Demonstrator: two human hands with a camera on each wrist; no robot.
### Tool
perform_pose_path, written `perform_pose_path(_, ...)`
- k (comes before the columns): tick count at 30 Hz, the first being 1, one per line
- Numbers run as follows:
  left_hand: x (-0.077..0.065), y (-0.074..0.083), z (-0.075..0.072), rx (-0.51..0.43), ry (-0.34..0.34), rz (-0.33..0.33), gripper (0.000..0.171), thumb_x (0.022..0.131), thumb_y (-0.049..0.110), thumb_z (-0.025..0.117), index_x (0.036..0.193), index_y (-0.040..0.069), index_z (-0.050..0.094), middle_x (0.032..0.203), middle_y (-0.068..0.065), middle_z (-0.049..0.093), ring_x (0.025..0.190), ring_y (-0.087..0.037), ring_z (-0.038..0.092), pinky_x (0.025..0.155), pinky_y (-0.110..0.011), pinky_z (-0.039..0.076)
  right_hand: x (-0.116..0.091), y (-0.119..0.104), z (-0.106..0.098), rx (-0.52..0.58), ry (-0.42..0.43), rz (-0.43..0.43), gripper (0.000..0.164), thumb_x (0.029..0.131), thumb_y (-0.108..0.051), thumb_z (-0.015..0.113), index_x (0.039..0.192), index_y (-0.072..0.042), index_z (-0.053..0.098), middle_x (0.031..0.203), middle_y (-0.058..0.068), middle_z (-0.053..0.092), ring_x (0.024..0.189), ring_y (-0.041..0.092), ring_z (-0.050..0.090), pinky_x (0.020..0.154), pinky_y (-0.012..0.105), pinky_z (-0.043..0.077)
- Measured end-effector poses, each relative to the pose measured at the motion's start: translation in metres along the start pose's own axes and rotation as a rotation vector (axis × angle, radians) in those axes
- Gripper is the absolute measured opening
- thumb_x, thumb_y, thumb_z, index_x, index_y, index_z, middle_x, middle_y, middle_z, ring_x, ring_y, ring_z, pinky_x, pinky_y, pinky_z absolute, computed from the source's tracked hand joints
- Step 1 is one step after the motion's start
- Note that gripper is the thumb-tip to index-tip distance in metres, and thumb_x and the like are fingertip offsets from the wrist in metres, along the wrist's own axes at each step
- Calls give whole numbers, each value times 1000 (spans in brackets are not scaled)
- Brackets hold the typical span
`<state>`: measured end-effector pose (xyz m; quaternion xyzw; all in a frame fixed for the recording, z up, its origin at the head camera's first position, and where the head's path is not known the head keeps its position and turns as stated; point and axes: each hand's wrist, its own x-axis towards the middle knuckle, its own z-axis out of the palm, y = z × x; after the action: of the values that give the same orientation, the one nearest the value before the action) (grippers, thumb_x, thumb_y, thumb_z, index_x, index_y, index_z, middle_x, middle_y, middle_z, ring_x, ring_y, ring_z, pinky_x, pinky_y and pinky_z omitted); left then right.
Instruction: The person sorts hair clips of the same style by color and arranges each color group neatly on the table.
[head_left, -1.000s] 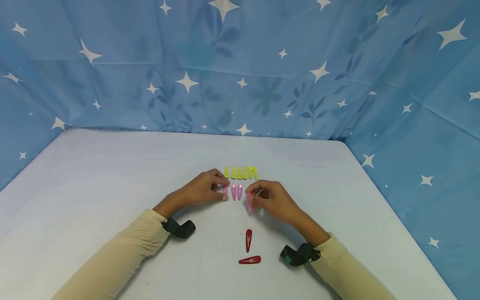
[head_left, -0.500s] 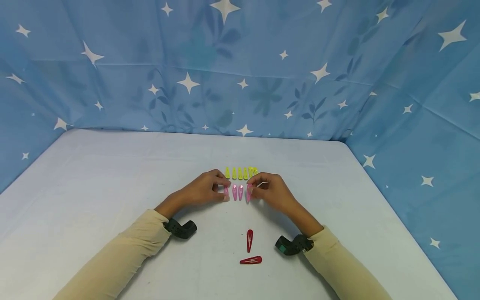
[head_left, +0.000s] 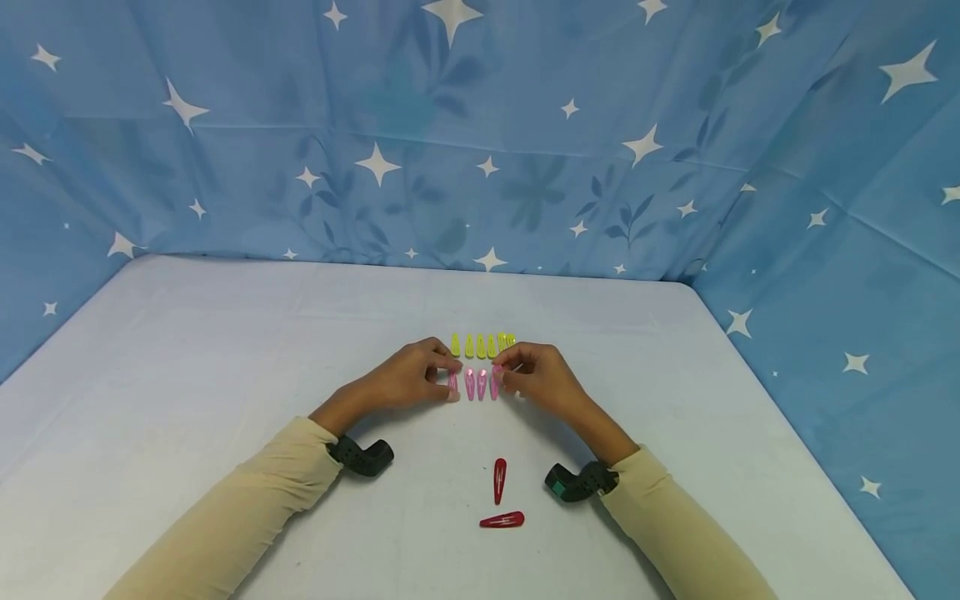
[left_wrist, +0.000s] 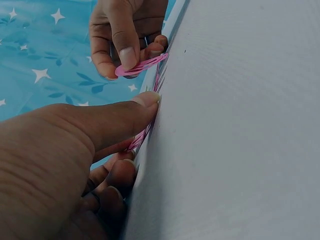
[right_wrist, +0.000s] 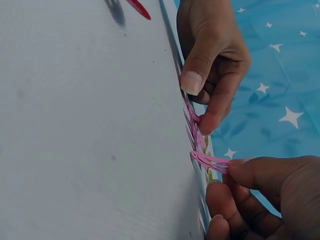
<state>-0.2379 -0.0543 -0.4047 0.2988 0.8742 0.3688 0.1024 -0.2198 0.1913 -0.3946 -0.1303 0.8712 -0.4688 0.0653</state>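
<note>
In the head view, my left hand [head_left: 411, 377] spans the leftmost pink snap hair clip [head_left: 452, 381], thumb at its near end and fingers at its far end. Two more pink clips [head_left: 476, 384] lie side by side just right of it. My right hand [head_left: 542, 379] pinches another pink hair clip [right_wrist: 212, 161] between thumb and fingertips, at the right end of that row. The right wrist view has this clip tilted up, its narrow end close to the tabletop. Behind the pink row runs a line of several yellow hair clips [head_left: 481, 347], the rightmost partly hidden by my right fingers.
Nearer to me on the white table [head_left: 337, 517] lie two red hair clips, one upright in view [head_left: 499, 481] and one crosswise [head_left: 502, 520]. A blue star-patterned curtain [head_left: 480, 142] hangs behind the table and along its right side. Each wrist wears a black camera mount [head_left: 362, 458].
My right hand has carried its pink clip away from me and slightly left, up to the end of the pink row. The left hand stays in place on the leftmost clip.
</note>
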Motion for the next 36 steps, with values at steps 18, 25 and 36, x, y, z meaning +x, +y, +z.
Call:
perform_pose_path(18,-1,2,-1,11,4,-2,46,86,21,77,128,3,67,117,-8,57,81,-12,51,73,-25,44,5,-4,4,-168,33,38,15,89,-8,71,103,-6,74,88,7,67,77,16,57,68,24,48)
perform_pose_path(25,-1,1,-1,9,8,8,46,86,21,77,127,3,67,117,-9,58,81,-11,51,73,-25,44,5,-9,6,-243,37,55,14,88,-9,73,102,-6,75,85,5,68,79,16,57,72,26,48)
perform_pose_path(36,-1,0,0,6,4,10,45,86,20,77,127,3,67,116,-9,57,80,-11,51,73,-25,44,5,-9,8,-310,26,80,17,88,-10,74,104,-6,75,85,4,65,78,16,56,70,25,47)
